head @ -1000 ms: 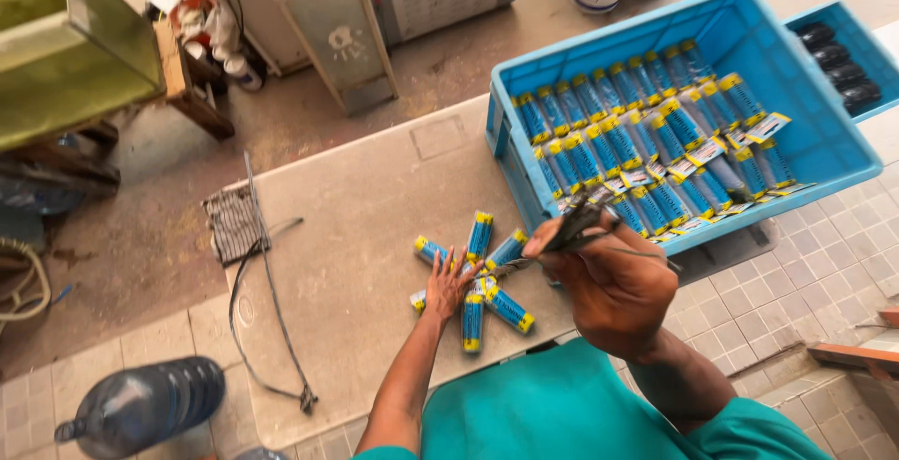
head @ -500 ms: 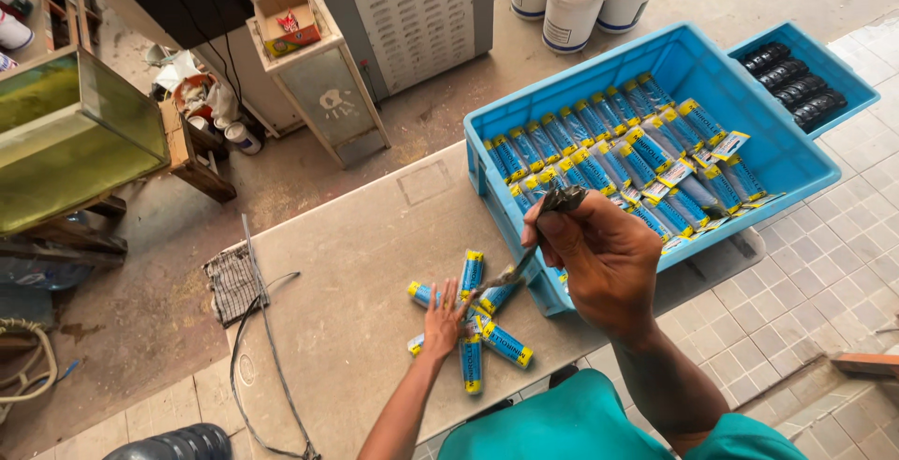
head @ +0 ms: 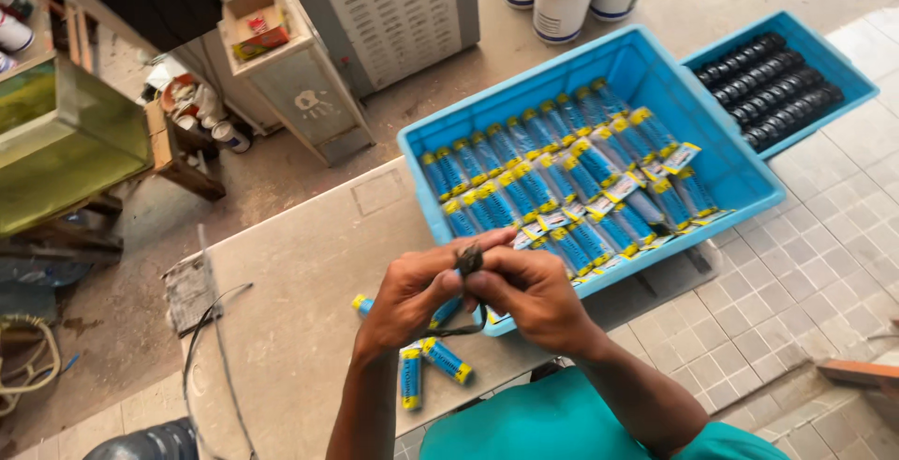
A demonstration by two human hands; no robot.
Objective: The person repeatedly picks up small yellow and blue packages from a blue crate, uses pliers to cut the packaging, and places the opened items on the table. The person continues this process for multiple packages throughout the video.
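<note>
Hands raised together above concrete slab [head: 309, 273], left hand [head: 412, 296] and right hand [head: 529, 296] both pinching small dark band [head: 468, 260], blue-and-yellow tubes [head: 426, 366] below, blue crate [head: 655, 76] of tubes behind.

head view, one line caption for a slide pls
Both hands pinch a small dark band above blue-and-yellow tubes, beside a blue crate of more.
</note>
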